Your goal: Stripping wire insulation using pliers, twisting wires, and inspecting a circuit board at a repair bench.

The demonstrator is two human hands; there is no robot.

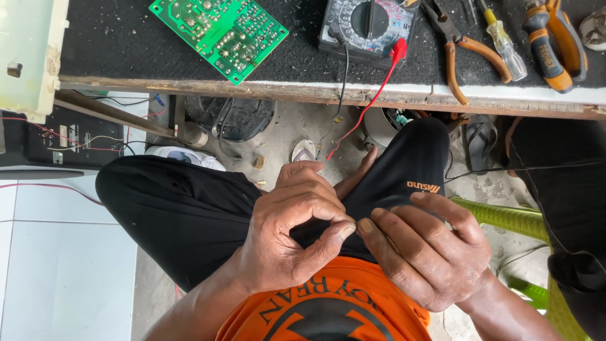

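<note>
workbench (315,91) | black mat (126,44) | green circuit board (221,31) | multimeter (368,25) | pliers (457,47) | screwdriver (504,41)

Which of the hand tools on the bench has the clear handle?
The screwdriver, with a yellow collar and see-through handle. It lies between the pliers, whose handles are orange, and the black-and-orange tool near the right end.

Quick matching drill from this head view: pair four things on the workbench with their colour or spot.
Things:
1. circuit board
2. multimeter
3. pliers
4. screwdriver

Descriptions:
A. clear handle, yellow collar
B. green, on the bench's left part
C. orange grips, jaws pointing away
D. dark case with round dial, red lead hanging over the edge

Pairs: 1-B, 2-D, 3-C, 4-A
</note>
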